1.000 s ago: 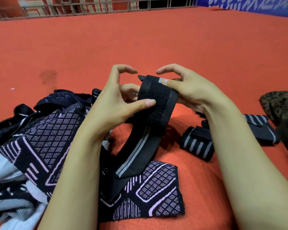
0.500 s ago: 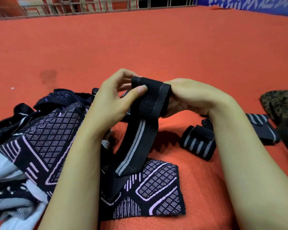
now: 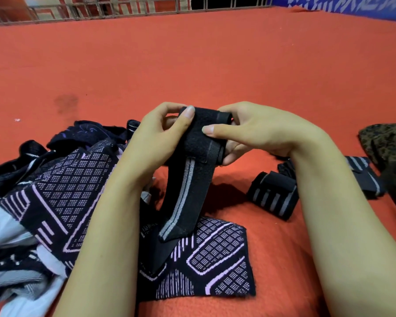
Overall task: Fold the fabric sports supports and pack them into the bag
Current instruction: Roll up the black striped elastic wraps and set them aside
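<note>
A black elastic strap support [image 3: 185, 191] with grey stripes hangs from both hands above the red floor, its top end rolled into a thick wad. My left hand [image 3: 153, 143] pinches the roll's left side, thumb on top. My right hand [image 3: 249, 133] grips its right side with the thumb across the front. The strap's tail reaches down onto a black-and-lilac patterned support [image 3: 215, 266]. A rolled striped support [image 3: 272, 195] lies right of centre, and a second one [image 3: 364, 177] lies behind my right forearm. The camouflage bag [image 3: 389, 143] sits at the right edge.
A heap of patterned dark and white fabric supports [image 3: 44, 202] fills the lower left. Red carpet [image 3: 192, 65] stretches ahead to a metal railing [image 3: 124, 8] and a blue banner [image 3: 352, 5] at the far end.
The roll at the strap's top has grown thicker as both hands turned it. My right thumb has come round onto the front, and the hanging tail has shortened slightly.
</note>
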The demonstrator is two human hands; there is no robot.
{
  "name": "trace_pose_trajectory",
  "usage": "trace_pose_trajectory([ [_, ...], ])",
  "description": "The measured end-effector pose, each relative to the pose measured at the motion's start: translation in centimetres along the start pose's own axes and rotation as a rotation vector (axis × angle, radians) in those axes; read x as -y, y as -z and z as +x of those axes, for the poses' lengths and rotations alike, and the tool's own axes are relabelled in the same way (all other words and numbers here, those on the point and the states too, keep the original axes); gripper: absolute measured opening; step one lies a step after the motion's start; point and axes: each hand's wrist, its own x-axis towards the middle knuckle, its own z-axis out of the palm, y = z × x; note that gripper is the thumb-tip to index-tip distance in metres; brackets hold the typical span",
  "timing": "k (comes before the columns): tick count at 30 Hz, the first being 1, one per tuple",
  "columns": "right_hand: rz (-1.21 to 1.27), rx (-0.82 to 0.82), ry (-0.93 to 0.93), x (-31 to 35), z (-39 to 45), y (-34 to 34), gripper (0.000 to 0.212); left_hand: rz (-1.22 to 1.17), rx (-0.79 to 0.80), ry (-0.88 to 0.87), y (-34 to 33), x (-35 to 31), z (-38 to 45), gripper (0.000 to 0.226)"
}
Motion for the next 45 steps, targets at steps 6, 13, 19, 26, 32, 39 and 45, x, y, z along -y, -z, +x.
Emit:
trace_pose_trajectory([
  [6,0.032,-0.04,0.006,-0.2,0.2,0.2,0.018,0.018,0.324,0.125,0.5,0.6,-0.2,0.05],
  [13,0.117,-0.173,0.047,0.3,0.9,-0.8,0.034,-0.087,0.185,0.054,0.3,0.1,-0.1,0.049],
  [19,0.42,-0.38,0.097,-0.3,1.3,0.2,0.02,-0.063,0.202,0.166,0.7,-0.4,-0.4,0.06],
  [26,0.621,-0.449,0.05,-1.0,1.6,0.6,0.011,0.057,0.393,0.155,0.9,0.5,-0.6,0.03],
  [32,0.681,-0.241,-0.037,-1.3,1.7,0.0,0.012,0.084,0.256,0.095,0.2,1.1,-0.2,0.015],
  [39,0.476,-0.113,-0.108,-2.2,2.1,-0.2,0.018,0.17,0.156,0.041,-0.2,1.0,-0.1,0.04],
  [45,0.388,-0.093,-0.098,-2.3,2.2,-0.4,0.021,0.208,0.146,-0.111,0.0,1.2,-0.1,0.069],
])
